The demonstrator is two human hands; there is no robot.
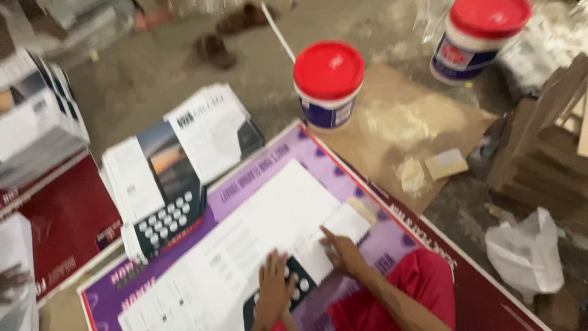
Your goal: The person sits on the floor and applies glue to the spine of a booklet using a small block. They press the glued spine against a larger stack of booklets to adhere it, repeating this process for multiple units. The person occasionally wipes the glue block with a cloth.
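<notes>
A: Since the frame's blurry, quick pass, near first. Left hand (274,288) lies flat, fingers spread open, pressing on a dark printed sheet (293,293) with white dots at the bottom edge.

B: Right hand?

A: Right hand (343,252) just beside it, fingers stretched out flat on a white folded sheet (334,236). Gripping nothing, only pressing. Red sleeve (422,285) or cloth under that forearm.

B: Where do those sheets sit?

A: Both on a long white sheet (257,245) that lies across a big purple poster (245,190) with a red border, on the floor.

B: Further out?

A: Left of the poster, a stack of printed leaflets (165,184), dark with white dots, fanned. Beyond that a dark red board (67,220) and more paper piles (37,116). Right side, a white plastic bag (527,251). Past the poster, brown cardboard (404,122) with two small pale blocks (429,168). A red-lidded tub (329,83) touches the poster's far edge; second tub (481,37) further back right. Sandals (229,34) at the far top.
</notes>
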